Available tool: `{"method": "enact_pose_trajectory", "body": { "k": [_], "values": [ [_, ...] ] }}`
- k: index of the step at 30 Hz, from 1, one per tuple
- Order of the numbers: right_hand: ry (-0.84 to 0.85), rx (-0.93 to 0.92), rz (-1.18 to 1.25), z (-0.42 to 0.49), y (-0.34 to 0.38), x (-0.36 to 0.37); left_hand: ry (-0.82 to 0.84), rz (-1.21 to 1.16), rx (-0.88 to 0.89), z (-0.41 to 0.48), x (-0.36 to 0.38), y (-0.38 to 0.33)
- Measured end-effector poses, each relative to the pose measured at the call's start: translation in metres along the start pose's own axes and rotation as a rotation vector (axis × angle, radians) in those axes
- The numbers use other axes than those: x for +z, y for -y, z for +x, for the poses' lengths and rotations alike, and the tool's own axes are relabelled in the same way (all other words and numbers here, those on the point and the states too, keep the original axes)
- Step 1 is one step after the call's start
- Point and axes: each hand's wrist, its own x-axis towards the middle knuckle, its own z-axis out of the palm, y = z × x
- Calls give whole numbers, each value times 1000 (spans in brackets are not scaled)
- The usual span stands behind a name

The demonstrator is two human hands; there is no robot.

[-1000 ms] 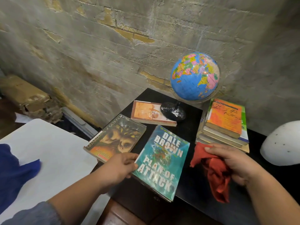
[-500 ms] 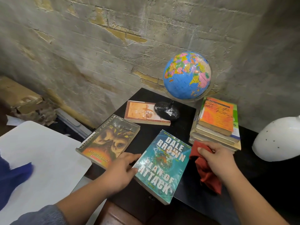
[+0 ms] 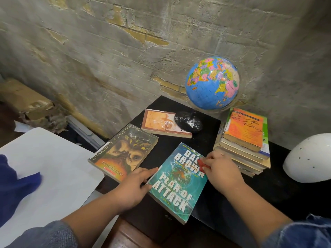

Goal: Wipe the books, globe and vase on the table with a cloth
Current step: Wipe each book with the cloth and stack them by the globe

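A teal book titled "Plan of Attack" (image 3: 176,183) lies on the black table (image 3: 223,206). My left hand (image 3: 133,187) rests flat against its left edge, fingers straight. My right hand (image 3: 219,170) grips a red cloth (image 3: 202,164) and presses it on the book's upper right corner; most of the cloth is hidden under the hand. A brown owl-cover book (image 3: 123,152) lies to the left, an orange book (image 3: 162,123) behind it. The blue globe (image 3: 212,83) stands on a black base at the back. A white vase (image 3: 310,159) sits at the far right.
A stack of several books (image 3: 245,140) stands right of the teal book, close to my right hand. A white tabletop (image 3: 48,167) with a dark blue cloth (image 3: 16,183) lies at the left. A rough brick wall runs behind the table, with cardboard debris on the floor at left.
My right hand has moved left with the red cloth, from beside the book stack onto the teal book's upper right corner. My left hand stays at the book's left edge.
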Motion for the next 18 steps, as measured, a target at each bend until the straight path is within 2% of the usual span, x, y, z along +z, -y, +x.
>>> {"method": "enact_pose_trajectory", "body": {
  "k": [2,5,9,11,14,18],
  "values": [
    [20,-20,23,2,-1,-2,-1,-14,-4,-1,1,-1],
    [-18,52,-39,7,-3,-4,-8,-31,-1,-2,2,-1],
    [54,-67,-78,8,5,-9,-5,-46,-3,-3,2,-1],
    [64,2,-47,14,6,-18,-5,-49,0,-3,1,-1],
    [-48,122,-8,21,11,-23,-3,-55,-3,-3,1,-1],
    [-8,-64,-133,16,21,-13,-11,-43,6,-4,1,-1]
  ]
}}
